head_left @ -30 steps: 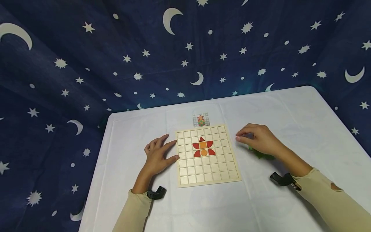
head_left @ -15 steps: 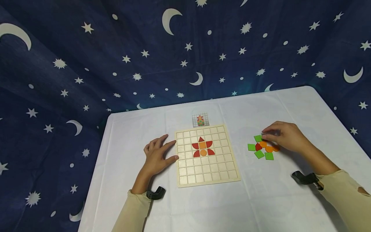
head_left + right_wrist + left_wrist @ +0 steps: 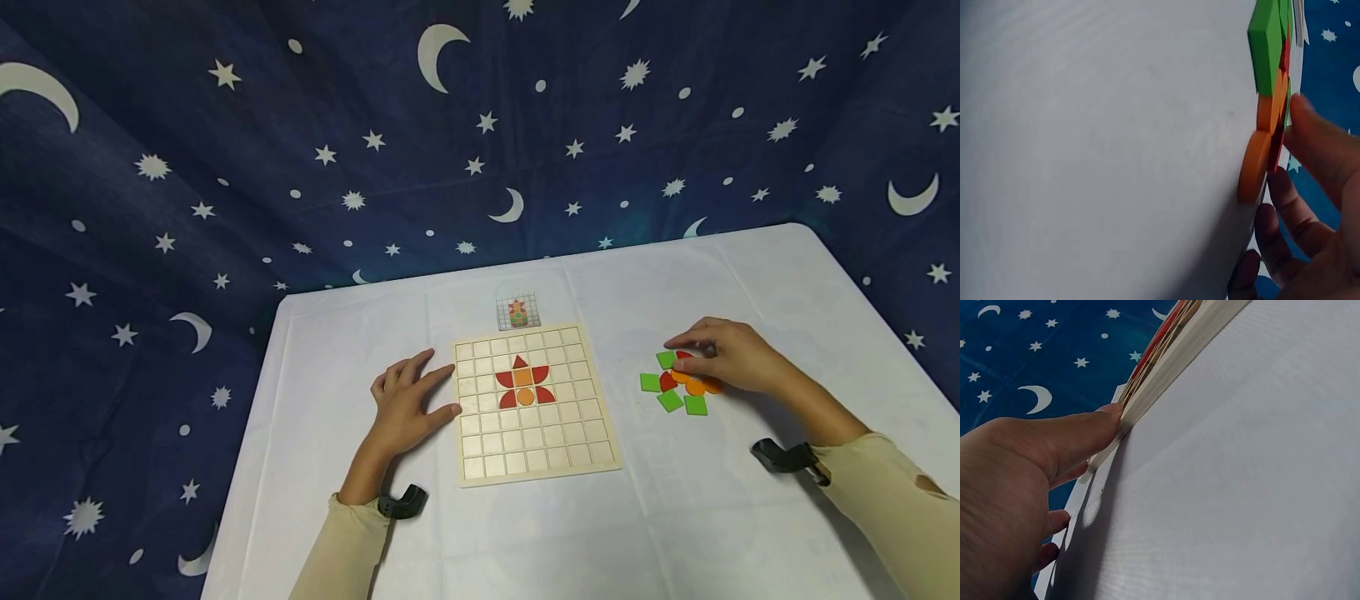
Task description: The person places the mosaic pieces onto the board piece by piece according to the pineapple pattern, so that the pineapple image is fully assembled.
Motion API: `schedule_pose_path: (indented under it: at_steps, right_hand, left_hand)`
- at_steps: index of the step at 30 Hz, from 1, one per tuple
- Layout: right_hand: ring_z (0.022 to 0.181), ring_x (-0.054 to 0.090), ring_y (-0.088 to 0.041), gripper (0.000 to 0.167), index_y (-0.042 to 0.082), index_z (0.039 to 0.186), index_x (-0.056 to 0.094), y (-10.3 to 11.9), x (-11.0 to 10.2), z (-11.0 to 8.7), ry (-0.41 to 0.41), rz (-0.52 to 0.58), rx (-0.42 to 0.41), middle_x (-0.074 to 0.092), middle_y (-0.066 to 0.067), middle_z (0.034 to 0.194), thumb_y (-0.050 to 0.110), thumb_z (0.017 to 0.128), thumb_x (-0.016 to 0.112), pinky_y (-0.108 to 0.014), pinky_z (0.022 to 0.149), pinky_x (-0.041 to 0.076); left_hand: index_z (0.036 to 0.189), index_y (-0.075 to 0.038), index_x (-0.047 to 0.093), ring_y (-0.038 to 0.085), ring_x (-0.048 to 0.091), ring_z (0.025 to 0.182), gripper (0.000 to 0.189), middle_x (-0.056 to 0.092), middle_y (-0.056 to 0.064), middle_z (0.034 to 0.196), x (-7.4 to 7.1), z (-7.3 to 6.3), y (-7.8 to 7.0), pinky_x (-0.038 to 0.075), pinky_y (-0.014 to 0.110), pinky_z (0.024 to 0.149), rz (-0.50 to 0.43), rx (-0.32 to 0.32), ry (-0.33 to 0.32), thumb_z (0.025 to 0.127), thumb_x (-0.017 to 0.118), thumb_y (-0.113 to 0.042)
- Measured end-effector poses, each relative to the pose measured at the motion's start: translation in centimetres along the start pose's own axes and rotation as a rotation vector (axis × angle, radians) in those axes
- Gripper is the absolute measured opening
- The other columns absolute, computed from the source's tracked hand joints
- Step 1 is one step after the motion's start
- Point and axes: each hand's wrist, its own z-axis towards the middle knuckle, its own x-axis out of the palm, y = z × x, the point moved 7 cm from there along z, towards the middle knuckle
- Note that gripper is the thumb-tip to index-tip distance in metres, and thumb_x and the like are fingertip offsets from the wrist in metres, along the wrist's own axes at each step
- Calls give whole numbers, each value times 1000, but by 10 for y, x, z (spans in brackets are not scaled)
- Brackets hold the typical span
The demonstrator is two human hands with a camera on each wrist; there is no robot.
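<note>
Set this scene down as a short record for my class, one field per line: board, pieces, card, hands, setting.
Board: pale, gridded, flat on a white-covered table
On the board: red triangle, orange square, orange circle, four red rounded pieces
Loose pieces: green squares, orange discs, red pieces, clustered right of the board
Card: small, gridded, patterned, beyond the board's far edge
Left hand: touches the board's left edge
Right hand: at the loose pieces; whether it grips one is unclear
Backdrop: dark blue, moons and stars
</note>
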Motion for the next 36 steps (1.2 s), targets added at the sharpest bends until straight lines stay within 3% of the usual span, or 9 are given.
schedule_pose_path:
  at_steps: [13,17,20,27,36]
  right_hand:
    - [90,56,-22,33,13,115,79,-2,3,3,14,22,38,71,-8,108,24,85,85,-27,72,49]
    - [100,61,-29,35,12,118,77,-5,1,1,11,27,45,72,-11,113,26,87,83,-43,86,53]
    - [106,61,-31,35,10,117,77,-8,-3,-2,6,39,53,72,-12,113,30,88,82,-52,93,50]
    - [92,56,-21,30,12,109,80,-15,-8,-7,-7,40,40,74,-3,104,32,87,83,-25,75,45]
    - [91,56,-21,24,14,104,79,-13,-8,-6,-32,36,22,73,-1,101,28,86,84,-23,76,44]
  left_hand:
    - [143,-29,61,37,30,142,64,36,7,164,1,-1,1,11,65,108,-1,-3,-4,85,74,-55]
    - [143,-29,61,36,30,142,64,36,7,164,1,-1,0,11,65,108,-1,0,-6,85,74,-55]
    - [143,-29,61,36,30,142,64,36,7,164,0,-1,0,11,64,108,-3,3,-8,85,74,-55]
    - [143,-29,61,37,30,142,64,36,8,164,0,0,-1,11,65,107,-2,5,-11,85,74,-55]
    - [143,-29,61,37,30,142,64,35,8,164,1,0,0,11,65,107,3,4,-5,86,74,-55]
